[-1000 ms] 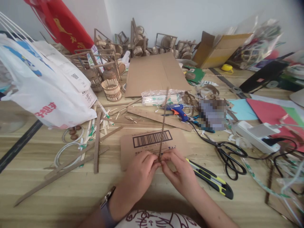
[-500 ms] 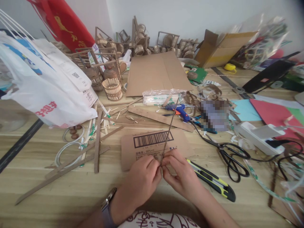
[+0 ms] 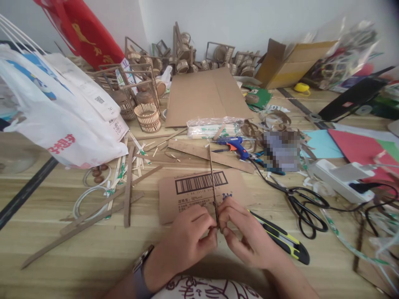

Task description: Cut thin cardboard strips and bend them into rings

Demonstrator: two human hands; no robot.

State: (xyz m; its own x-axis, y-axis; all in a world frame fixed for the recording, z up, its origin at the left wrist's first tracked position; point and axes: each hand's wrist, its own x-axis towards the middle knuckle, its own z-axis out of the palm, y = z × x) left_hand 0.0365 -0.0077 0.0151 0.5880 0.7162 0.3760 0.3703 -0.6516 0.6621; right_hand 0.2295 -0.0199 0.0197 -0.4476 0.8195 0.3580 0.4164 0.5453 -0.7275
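Note:
Between my hands a thin brown strip points away from me, its near end pinched in my fingers. My left hand, with a watch on the wrist, is closed on that end. Closed on it from the other side is my right hand; the fingertips of both hands nearly meet. Beneath the strip lies a flat cardboard piece with a barcode. A yellow and black utility knife rests beside my right hand, partly behind it.
Black-handled scissors and a blue glue gun lie to the right and ahead. Brown strips and wire rings are scattered left. Small slatted baskets stand behind. A white plastic bag and a power strip flank the area.
The strip has swung: its far end, which leaned right, now leans slightly left. Both hands have shifted a little to the right and toward me, still pinching it.

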